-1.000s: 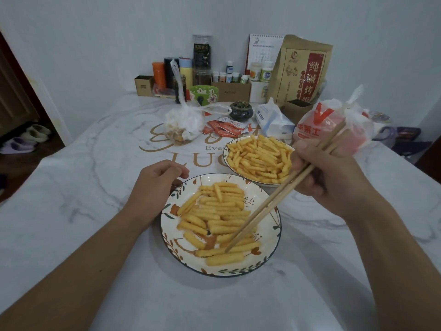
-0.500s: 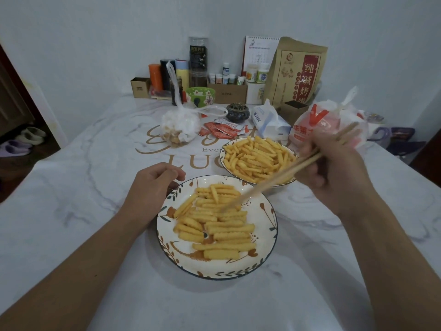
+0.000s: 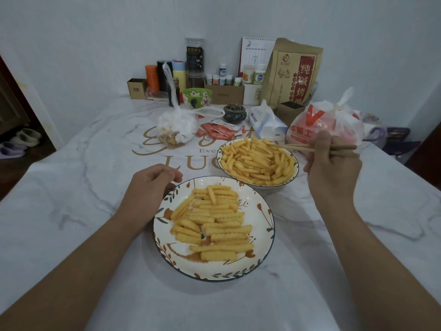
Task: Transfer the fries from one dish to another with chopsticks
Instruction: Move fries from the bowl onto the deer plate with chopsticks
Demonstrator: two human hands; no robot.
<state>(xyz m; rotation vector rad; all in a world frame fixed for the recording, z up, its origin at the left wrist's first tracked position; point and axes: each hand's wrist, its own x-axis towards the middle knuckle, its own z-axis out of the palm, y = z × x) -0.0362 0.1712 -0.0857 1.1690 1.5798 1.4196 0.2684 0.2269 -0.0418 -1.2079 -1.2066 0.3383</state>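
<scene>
A patterned near plate (image 3: 263,212) holds a spread of crinkle fries (image 3: 214,223). Behind it to the right stands a far bowl (image 3: 294,174) heaped with fries (image 3: 256,162). My right hand (image 3: 331,170) grips wooden chopsticks (image 3: 298,146), which lie almost level with their tips over the far bowl's back right fries. No fry shows between the tips. My left hand (image 3: 150,187) rests loosely curled at the near plate's left rim.
A white bag of snacks (image 3: 177,127), red sauce packets (image 3: 219,130), a tissue pack (image 3: 266,123) and a red-and-white takeaway bag (image 3: 327,123) lie behind the bowl. Jars, boxes and a brown paper bag (image 3: 293,72) line the wall. The marble table (image 3: 71,187) extends left.
My right hand lifted the chopsticks out of the near plate and swung them up and back, so their tips now hover over the far bowl. The left hand stayed put.
</scene>
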